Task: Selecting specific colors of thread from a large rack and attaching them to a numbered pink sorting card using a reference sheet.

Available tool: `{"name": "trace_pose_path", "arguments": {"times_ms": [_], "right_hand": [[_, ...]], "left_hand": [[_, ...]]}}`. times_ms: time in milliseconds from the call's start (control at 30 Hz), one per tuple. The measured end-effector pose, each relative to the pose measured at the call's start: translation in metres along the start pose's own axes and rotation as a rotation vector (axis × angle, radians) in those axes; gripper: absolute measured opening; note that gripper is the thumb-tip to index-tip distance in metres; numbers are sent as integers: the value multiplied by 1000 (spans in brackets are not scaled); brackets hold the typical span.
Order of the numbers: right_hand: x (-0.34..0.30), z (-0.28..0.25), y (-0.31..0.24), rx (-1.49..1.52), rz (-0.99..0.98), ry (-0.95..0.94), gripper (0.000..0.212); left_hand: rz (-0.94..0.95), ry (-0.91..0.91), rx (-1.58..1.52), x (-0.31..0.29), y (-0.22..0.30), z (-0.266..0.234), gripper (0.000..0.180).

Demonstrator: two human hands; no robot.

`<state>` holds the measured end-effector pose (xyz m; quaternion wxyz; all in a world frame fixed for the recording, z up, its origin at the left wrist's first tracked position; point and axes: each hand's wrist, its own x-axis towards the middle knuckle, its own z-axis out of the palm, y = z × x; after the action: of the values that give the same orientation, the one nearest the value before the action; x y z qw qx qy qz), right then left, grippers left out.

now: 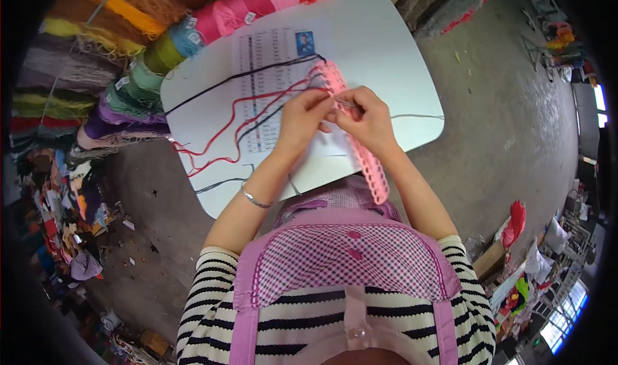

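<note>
Both hands meet over the middle of the white tabletop (409, 75), fingertips close together at a pink perforated strip (371, 172). The right hand (368, 121) grips the strip between thumb and fingers; the left hand (301, 119) has its thumb and fingertips drawn together at the strip's left side, but I cannot tell whether they pinch thread or strip. The strip slants from the far part of the tabletop to past its near edge, over the checked apron (353, 252). Black threads (225, 80) run from its far end to the tabletop's left edge, and red threads (233, 112) loop toward that same edge. Beneath them lies a printed chart (244, 53) with a small blue picture (305, 43). Colourful thread skeins (226, 14) line the far-left edge, and a grey thread (417, 116) reaches the right edge.
</note>
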<state>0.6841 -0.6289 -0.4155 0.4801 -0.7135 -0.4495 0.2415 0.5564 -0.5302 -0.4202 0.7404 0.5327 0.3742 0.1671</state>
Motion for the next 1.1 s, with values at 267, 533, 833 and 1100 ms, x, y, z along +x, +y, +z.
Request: {"name": "trace_pose_path", "arguments": {"times_ms": [267, 533, 833, 1100], "right_hand": [[-6, -5, 4, 58, 72, 20, 29], [-12, -1, 5, 168, 171, 21, 23], [-5, 0, 4, 22, 30, 80, 42], [-6, 14, 24, -154, 17, 96, 38]], "left_hand": [[-106, -104, -80, 3, 7, 2, 22], [-35, -68, 26, 0, 0, -7, 22], [-202, -402, -230, 3, 27, -13, 18], [353, -127, 377, 5, 21, -92, 22]]}}
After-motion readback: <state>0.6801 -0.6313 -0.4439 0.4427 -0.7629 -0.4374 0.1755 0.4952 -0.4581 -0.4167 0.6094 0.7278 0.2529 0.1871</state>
